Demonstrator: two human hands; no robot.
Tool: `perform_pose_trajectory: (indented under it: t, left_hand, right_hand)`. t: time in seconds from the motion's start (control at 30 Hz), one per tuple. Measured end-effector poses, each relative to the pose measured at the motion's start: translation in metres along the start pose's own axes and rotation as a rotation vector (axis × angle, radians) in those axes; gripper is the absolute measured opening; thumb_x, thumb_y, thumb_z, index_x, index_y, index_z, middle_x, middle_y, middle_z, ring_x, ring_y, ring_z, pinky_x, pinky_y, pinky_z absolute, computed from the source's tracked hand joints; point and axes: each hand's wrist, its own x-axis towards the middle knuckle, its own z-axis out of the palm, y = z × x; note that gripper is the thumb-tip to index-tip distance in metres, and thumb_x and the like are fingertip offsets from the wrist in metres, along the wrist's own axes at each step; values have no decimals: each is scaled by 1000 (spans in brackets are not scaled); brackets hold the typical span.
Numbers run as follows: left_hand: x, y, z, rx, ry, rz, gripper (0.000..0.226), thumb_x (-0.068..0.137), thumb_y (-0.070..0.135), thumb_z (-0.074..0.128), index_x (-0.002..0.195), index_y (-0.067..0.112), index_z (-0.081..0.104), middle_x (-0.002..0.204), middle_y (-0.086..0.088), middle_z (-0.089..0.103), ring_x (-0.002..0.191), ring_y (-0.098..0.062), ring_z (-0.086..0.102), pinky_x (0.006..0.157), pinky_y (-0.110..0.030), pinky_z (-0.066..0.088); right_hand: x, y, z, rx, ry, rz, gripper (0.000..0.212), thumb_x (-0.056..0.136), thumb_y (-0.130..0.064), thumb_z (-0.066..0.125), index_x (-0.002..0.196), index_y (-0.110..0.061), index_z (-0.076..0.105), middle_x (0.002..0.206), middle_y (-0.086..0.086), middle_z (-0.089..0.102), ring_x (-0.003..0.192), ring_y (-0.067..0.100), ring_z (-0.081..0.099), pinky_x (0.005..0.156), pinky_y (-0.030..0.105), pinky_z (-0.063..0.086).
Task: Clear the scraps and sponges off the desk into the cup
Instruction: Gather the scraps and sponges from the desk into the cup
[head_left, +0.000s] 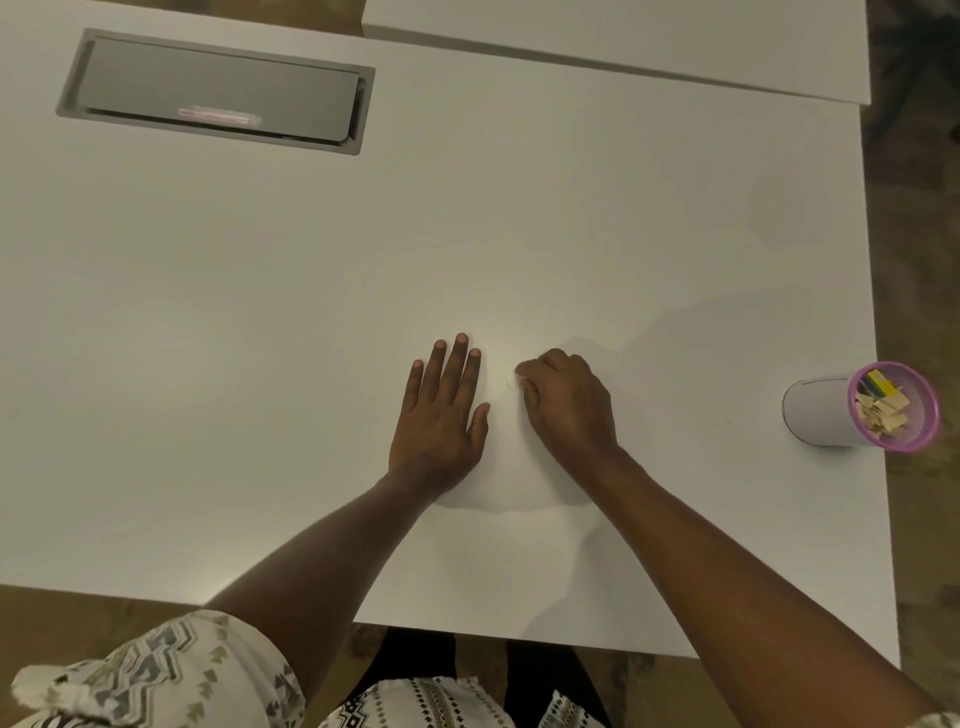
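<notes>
My left hand (441, 415) lies flat on the white desk (260, 312), fingers straight and palm down. Just to its right, my right hand (566, 402) has its fingers curled, the tips pinching at a tiny pale scrap (511, 383) on the desk surface. The white cup (821, 410) with a purple rim stands near the desk's right edge. Inside it are tan paper scraps and yellow and green sponge pieces (883, 402).
A grey cable hatch (218, 93) is set into the desk at the far left. A second white desk (623, 36) adjoins at the back. The desk's right edge runs just past the cup, and its front edge lies near my body.
</notes>
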Motion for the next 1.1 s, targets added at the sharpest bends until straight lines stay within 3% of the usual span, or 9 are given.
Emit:
perform_pose_trajectory:
  t: [0.13,0.27,0.57,0.67,0.93,1.1]
  left_hand:
    - [0,0,0,-3,7,1,65,106,38,35,161,13,12,170,-5,4,157,-24,-1,126,-49,12]
    - [0,0,0,-9,4,-2,64,106,38,34,161,13,12,170,-5,4,157,-24,-2,126,-48,11]
    - [0,-1,2,4,-10,-4,64,106,40,31,162,14,10,170,-5,3,157,-24,-3,127,-48,11]
    - [0,-1,2,-3,-11,-2,65,106,40,30,162,14,9,170,-5,2,157,-24,-4,127,-48,9]
    - [0,-2,2,-6,-26,-5,65,106,40,29,162,14,8,170,-5,0,157,-24,-5,127,-48,10]
    - [0,-2,2,-10,-12,1,65,106,40,31,161,14,11,170,-5,3,157,-25,-3,126,-49,11]
  right_hand:
    - [-6,-2,2,38,-13,-28,23,89,-6,61,104,-18,75,92,-2,67,79,23,57,62,33,49]
    - [-8,-7,-4,104,41,130,18,93,-15,59,106,-19,71,101,-2,68,91,21,60,71,32,51]
    - [-5,-22,3,31,-11,207,5,90,-26,65,91,-23,68,91,-4,63,83,20,56,64,29,43]
    - [-2,-26,4,-13,-6,239,10,87,-29,69,89,-19,67,90,-1,63,81,22,57,64,31,45]
    - [8,-51,8,-359,-121,195,19,69,-8,80,69,-9,61,66,11,60,58,27,58,50,30,42]
    - [13,-53,6,-402,-197,180,16,65,-2,76,68,-6,62,67,13,62,60,27,59,51,30,44]
